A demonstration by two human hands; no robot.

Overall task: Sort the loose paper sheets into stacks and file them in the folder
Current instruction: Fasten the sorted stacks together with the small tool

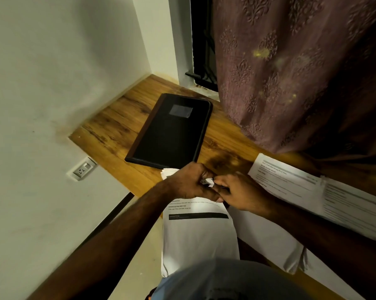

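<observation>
Nearest me, printed sheets hang off the desk edge; my left hand and right hand meet on them, both pinching a folded corner; black folder lies closed beyond; more sheets right.

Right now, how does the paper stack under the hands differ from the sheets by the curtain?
The stack under the hands overhangs the desk edge, both hands pinching its top; the sheets by the curtain lie untouched. The stack's visible page has a black bar and sparse text; the sheets show dense text. Both are white printed paper.
</observation>
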